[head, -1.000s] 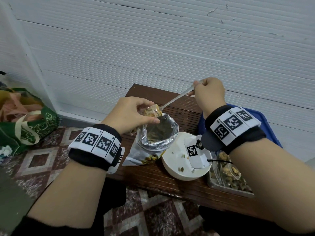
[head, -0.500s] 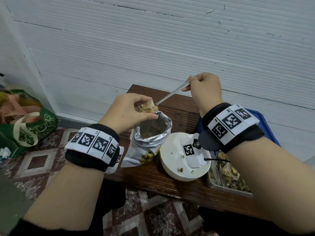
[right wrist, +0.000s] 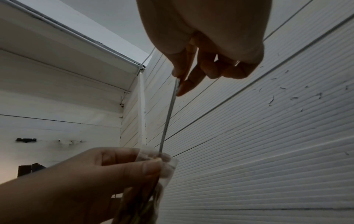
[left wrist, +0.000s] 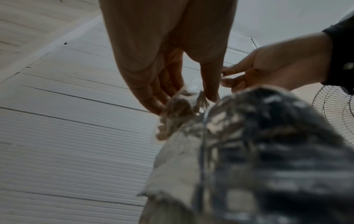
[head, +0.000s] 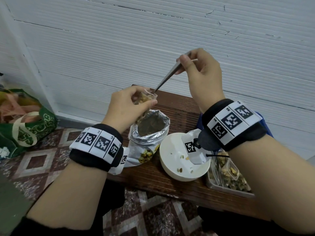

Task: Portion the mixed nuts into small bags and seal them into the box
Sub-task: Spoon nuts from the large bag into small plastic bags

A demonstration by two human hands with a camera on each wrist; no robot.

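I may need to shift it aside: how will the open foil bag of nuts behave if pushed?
The foil bag stands upright with a crumpled open mouth, so it likely dents rather than slides. Its walls look thin and floppy; a high push could tip it and spill nuts.

Home corner — tiled floor (head: 42, 160), shopping bag (head: 34, 126)

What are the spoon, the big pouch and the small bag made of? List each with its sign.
Spoon: metal, by its grey sheen.
Big pouch: foil-lined, probably laminated plastic; crinkled silvery inside, printed outside.
Small bag: clear thin plastic; nuts show through.
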